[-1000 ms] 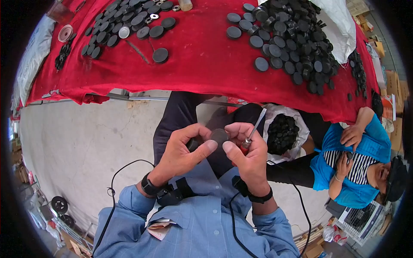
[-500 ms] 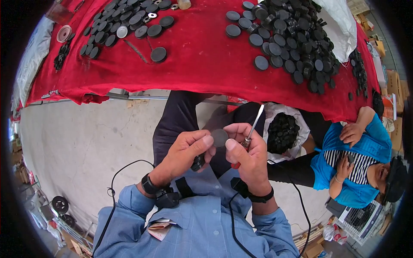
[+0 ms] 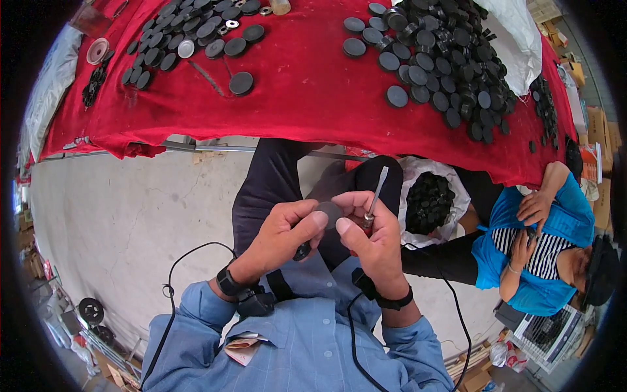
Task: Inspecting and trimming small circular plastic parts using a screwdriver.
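Observation:
Above my lap, my left hand (image 3: 282, 234) pinches a round black disc (image 3: 330, 212) between thumb and fingers. Another small black piece (image 3: 302, 251) shows under the curled fingers of that hand; its kind is hard to make out. My right hand (image 3: 377, 243) is closed round a screwdriver (image 3: 377, 194), whose metal shaft points up and away and whose reddish handle is mostly hidden in the palm. The thumb and fingertips of this hand also meet the right edge of the disc.
A red-covered table (image 3: 294, 98) stands ahead, bearing a heap of black discs (image 3: 444, 72) at right and scattered discs (image 3: 189, 29) at left. A white bag of black pieces (image 3: 429, 204) sits by my right knee. At right a co-worker (image 3: 542, 242) in blue handles a small dark piece.
Both hands have shifted slightly left with the disc, which now appears more tilted. The screwdriver has moved left and down a little. The co-worker's hands have come closer together.

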### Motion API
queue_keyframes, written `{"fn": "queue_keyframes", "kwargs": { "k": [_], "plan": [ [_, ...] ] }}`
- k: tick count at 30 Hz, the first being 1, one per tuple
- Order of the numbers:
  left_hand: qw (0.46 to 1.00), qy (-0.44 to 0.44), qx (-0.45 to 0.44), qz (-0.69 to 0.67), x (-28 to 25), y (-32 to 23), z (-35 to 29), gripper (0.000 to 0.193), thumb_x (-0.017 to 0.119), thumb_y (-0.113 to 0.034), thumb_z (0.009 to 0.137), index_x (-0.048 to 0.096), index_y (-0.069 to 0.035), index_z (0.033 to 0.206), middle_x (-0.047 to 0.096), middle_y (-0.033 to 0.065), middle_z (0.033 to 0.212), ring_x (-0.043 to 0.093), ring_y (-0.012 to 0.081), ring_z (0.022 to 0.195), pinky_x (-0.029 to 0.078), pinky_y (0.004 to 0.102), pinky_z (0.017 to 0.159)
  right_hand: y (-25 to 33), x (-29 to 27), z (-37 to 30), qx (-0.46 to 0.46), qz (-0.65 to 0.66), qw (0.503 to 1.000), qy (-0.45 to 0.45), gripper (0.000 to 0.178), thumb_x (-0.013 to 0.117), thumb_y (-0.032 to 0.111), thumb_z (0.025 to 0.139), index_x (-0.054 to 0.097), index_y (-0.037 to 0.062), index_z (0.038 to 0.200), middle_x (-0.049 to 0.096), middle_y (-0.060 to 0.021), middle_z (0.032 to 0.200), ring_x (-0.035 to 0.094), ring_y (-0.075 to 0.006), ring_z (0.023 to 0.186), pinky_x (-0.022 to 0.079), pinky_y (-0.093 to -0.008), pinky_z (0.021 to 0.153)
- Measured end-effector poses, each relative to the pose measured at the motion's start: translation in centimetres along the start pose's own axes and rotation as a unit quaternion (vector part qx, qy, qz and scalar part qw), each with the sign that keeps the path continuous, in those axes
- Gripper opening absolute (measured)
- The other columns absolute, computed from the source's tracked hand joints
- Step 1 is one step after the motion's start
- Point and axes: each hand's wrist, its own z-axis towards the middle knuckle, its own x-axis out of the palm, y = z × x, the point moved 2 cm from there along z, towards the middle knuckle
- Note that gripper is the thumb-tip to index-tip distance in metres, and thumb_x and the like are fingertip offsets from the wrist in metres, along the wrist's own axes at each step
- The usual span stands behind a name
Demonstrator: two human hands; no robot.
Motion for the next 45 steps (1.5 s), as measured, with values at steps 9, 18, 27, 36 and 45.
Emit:
{"fn": "queue_keyframes", "kwargs": {
  "k": [9, 18, 27, 36, 45],
  "plan": [
    [0.982, -0.013, 0.114, 0.151, 0.0, 0.1, 0.0, 0.028, 0.055, -0.023, 0.1, 0.055, -0.004, 0.08, 0.05, -0.0038, 0.063, 0.045, 0.0032, 0.058, 0.036, 0.0225, 0.051, -0.3, 0.1, -0.3, -0.032, -0.043, 0.998, -0.034, 0.039, 0.064, -0.003, 0.084, 0.051, -0.0029, 0.121, 0.06, -0.0052, 0.095, 0.057, -0.0068, 0.081, 0.046, -0.0208, 0.072],
    [0.989, -0.017, 0.084, 0.12, 0.3, 0.0, 0.2, 0.031, 0.055, -0.026, 0.1, 0.054, -0.004, 0.077, 0.048, -0.0028, 0.062, 0.042, 0.0031, 0.058, 0.034, 0.0234, 0.05, -0.3, 0.1, 0.3, -0.067, -0.037, 0.997, -0.023, 0.047, 0.063, -0.004, 0.081, 0.044, -0.0022, 0.124, 0.057, -0.0038, 0.088, 0.051, -0.0045, 0.071, 0.04, -0.0187, 0.064],
    [0.96, 0.01, 0.185, 0.211, -0.3, -0.9, 0.2, 0.034, 0.057, -0.026, 0.098, 0.054, 0.001, 0.077, 0.043, 0.0076, 0.063, 0.04, 0.0153, 0.057, 0.034, 0.0325, 0.052, -0.5, 0.8, 0.2, -0.07, 0.004, 0.997, 0.022, 0.035, 0.061, -0.003, 0.085, 0.054, -0.0023, 0.119, 0.057, -0.0028, 0.09, 0.051, -0.0038, 0.071, 0.04, -0.0193, 0.063],
    [0.928, 0.017, 0.261, 0.266, 0.5, -1.2, 0.2, 0.033, 0.054, -0.027, 0.098, 0.055, 0.001, 0.08, 0.044, 0.0095, 0.066, 0.047, 0.023, 0.059, 0.038, 0.034, 0.054, -0.5, 0.5, -0.3, -0.117, -0.042, 0.992, 0.016, 0.018, 0.06, -0.002, 0.087, 0.061, -0.0012, 0.105, 0.056, 0.0012, 0.087, 0.051, -0.0009, 0.07, 0.038, -0.0166, 0.059],
    [0.94, -0.026, 0.243, 0.239, 0.6, -0.5, 0.9, 0.03, 0.057, -0.026, 0.097, 0.059, 0.0, 0.083, 0.047, 0.0098, 0.067, 0.047, 0.023, 0.058, 0.038, 0.0341, 0.053, -0.4, 0.6, 0.4, -0.07, -0.018, 0.997, -0.008, 0.015, 0.059, 0.0, 0.09, 0.061, -0.0014, 0.105, 0.059, 0.0025, 0.086, 0.049, -0.0001, 0.07, 0.039, -0.0158, 0.059]
  ]
}}
